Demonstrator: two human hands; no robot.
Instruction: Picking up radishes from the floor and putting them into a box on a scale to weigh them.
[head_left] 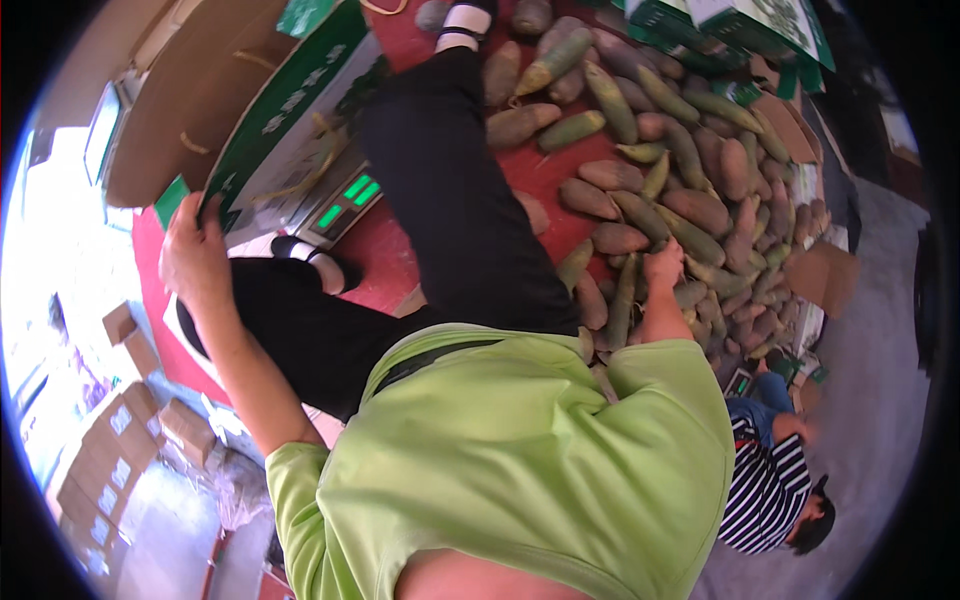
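My left hand (195,255) is closed on the corner flap of a large green and white carton (290,125) standing open at the left. The carton rests on a scale (343,203) with a lit green display. To the right lies a big heap of long radishes (695,205), some green and some brownish pink with soil on them. My right hand (663,265) reaches into the near side of this heap. Its fingers are curled over a radish, and the hand partly hides what they grip.
Red sheeting (420,30) lies under my legs. More green cartons (755,25) stand at the far right. A co-worker in a striped shirt (765,490) sits at the lower right beside another scale (739,383). Brown cardboard boxes (105,470) are stacked at the lower left.
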